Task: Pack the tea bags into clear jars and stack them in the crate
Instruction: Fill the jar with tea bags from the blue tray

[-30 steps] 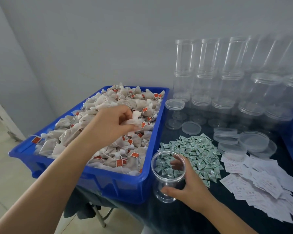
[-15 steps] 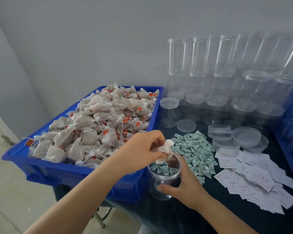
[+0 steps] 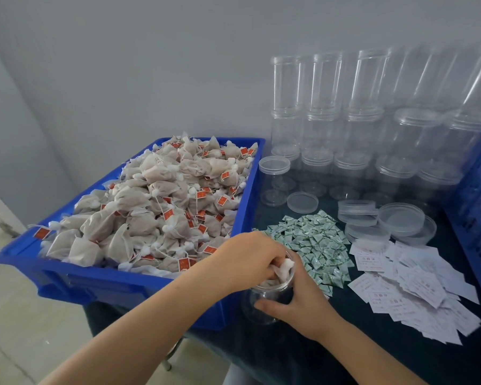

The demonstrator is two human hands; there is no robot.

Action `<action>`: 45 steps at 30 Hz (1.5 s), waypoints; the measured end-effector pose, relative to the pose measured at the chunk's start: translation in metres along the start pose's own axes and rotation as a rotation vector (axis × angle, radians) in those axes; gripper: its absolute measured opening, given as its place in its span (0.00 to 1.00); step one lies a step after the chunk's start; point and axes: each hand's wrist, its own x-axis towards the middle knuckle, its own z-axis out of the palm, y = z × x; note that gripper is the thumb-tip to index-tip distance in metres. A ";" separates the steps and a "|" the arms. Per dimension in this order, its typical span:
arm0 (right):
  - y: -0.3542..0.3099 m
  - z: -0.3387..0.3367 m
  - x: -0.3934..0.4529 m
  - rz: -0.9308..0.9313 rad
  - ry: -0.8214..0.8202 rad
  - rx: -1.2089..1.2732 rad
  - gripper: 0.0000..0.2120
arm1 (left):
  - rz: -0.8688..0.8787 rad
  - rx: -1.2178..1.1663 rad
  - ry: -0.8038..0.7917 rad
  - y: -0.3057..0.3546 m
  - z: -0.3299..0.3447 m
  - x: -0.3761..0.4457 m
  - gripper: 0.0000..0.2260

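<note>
Left hand (image 3: pixel 250 259) pinches a tea bag (image 3: pixel 285 269) at the mouth of the clear jar (image 3: pixel 270 295), right hand (image 3: pixel 303 298) wraps the jar on the table (image 3: pixel 345 357) just beside the blue bin (image 3: pixel 139 284).

A heap of small green-and-white sachets (image 3: pixel 311 243) lies on the dark blue-green tabletop (image 3: pixel 372 354), just right of the near middle. To its right spreads a loose scatter of white printed paper slips (image 3: pixel 417 287), many overlapping. Behind everything rises a plain pale grey wall (image 3: pixel 150 65). Down at the left, beyond the table's edge, the light tiled floor (image 3: pixel 17 315) shows, and a metal leg (image 3: pixel 168 362) of the table's frame stands under the near edge.
</note>
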 end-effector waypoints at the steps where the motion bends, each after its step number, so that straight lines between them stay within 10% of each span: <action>1: 0.000 0.000 0.000 -0.002 0.000 0.001 0.39 | -0.008 0.019 -0.021 0.001 -0.001 0.003 0.04; 26: 0.005 0.004 -0.001 0.034 0.039 -0.043 0.41 | 0.064 0.044 -0.743 0.006 0.001 0.044 0.11; 40: 0.007 0.005 -0.003 0.072 0.040 -0.045 0.40 | -0.218 -0.116 0.188 -0.048 -0.074 -0.023 0.10; 45: 0.006 0.005 -0.002 0.077 0.032 -0.044 0.40 | -0.405 0.045 0.199 -0.087 -0.049 -0.038 0.18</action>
